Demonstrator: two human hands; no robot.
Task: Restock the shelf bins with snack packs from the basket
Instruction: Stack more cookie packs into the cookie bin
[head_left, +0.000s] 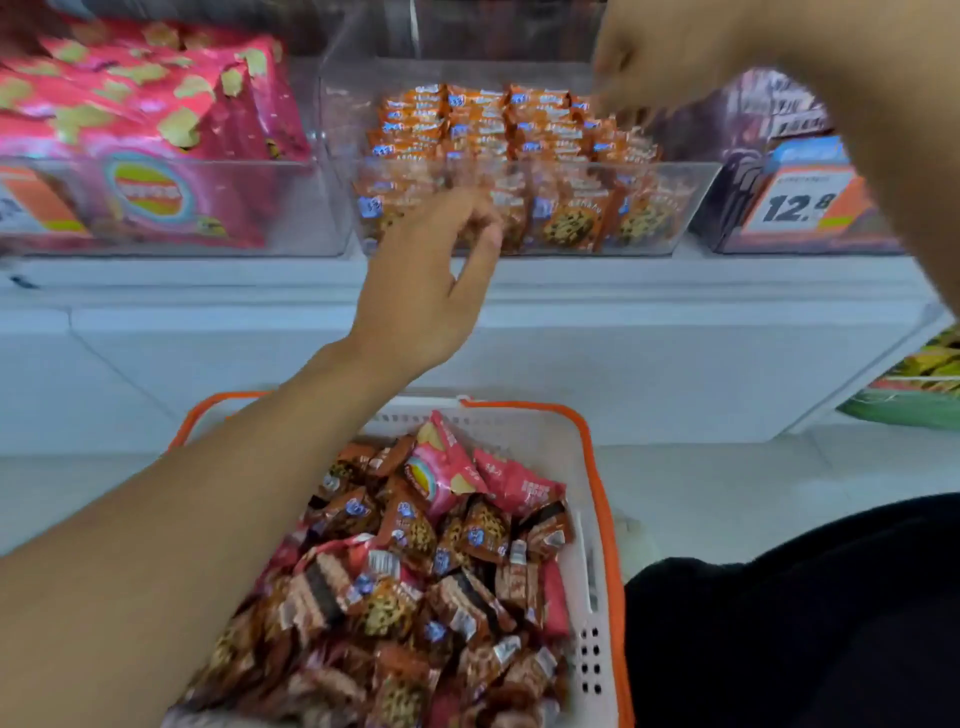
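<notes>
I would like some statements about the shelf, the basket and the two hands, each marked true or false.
1. The middle clear bin holds orange cookie packs. True.
2. The basket is empty. False: it is piled with mixed snack packs, brown and pink.
3. The left hand is in front of the middle bin's front wall. True.
4. The right hand rests inside the basket. False: it is raised above the back of the middle bin.
5. The bin on the left holds green bags. False: it holds large pink bags.
6. A price tag reading 12.8 stands to the right of the middle bin. True.
</notes>
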